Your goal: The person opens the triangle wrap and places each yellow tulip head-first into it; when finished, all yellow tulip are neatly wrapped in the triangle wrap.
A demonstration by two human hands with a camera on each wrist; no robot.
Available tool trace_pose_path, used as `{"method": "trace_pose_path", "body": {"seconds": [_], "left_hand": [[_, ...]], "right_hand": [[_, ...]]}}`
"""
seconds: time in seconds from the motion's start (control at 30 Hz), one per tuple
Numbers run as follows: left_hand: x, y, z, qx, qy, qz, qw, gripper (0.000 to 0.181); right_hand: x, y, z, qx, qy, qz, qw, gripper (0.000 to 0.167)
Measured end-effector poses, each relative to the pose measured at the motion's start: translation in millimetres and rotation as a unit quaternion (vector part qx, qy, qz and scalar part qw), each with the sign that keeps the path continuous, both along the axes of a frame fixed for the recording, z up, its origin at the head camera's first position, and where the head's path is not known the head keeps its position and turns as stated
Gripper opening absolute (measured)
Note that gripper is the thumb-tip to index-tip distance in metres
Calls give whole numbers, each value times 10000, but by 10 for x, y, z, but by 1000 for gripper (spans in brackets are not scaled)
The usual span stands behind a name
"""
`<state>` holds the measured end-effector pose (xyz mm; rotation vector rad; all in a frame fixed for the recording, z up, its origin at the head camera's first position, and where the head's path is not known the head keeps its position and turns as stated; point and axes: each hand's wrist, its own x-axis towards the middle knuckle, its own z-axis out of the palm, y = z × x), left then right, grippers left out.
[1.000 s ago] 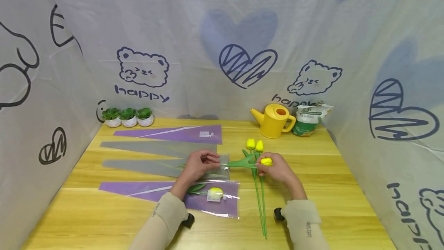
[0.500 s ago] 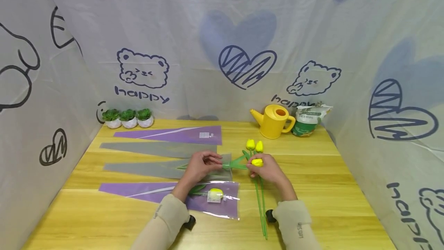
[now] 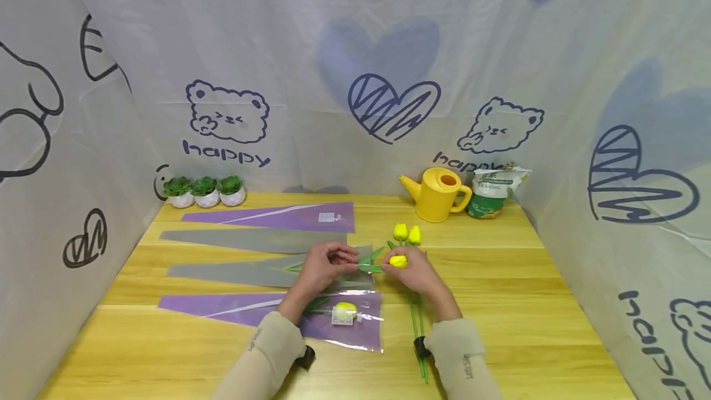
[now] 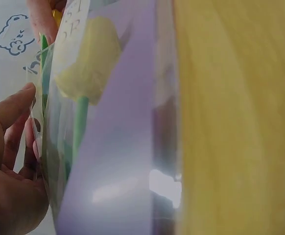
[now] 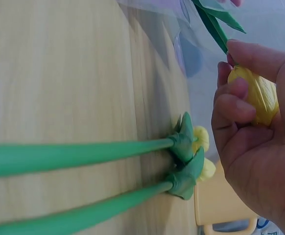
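Closer than before to the grey sleeve (image 3: 222, 271) left fingers (image 3: 339, 247) hold, right fingers (image 5: 233, 108) pinch a tulip (image 5: 261, 95)

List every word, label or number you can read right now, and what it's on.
"happy": printed three times on the backdrop.
"Lets Slim", as best I can tell: right sleeve.
Left sleeve: print too small to read surely.
Labels on the far purple wrapper and near purple wrapper: too small or blurred.
Green-and-white bag: print too blurred to read.
No readable numbers.
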<state>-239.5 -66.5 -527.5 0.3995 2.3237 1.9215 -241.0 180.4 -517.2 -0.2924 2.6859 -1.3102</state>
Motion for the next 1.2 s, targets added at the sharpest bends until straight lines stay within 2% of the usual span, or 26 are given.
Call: {"method": "trace_pose_path", "body": {"seconds": [0.43, 0.57, 0.9, 1.1, 1.2], "left_hand": [[-7, 55, 7, 88, 180, -147, 9997, 27], [2, 76, 15, 49, 204, -176, 9996, 26], [24, 112, 19, 11, 173, -188, 9997, 24], [19, 112, 2, 38, 194, -164, 9997, 24], [14, 113, 17, -2, 178, -81, 9998, 26]], "right_hand": [[-10, -109, -48, -242, 70, 154, 9996, 9], [-1, -134, -63, -240, 5, 212, 9995, 6], [24, -208, -77, -407, -276, 282, 9984, 13], [32, -210, -82, -612, -177, 366, 9973, 15], [36, -162, -88, -1004, -285, 215, 9943, 20]]}}
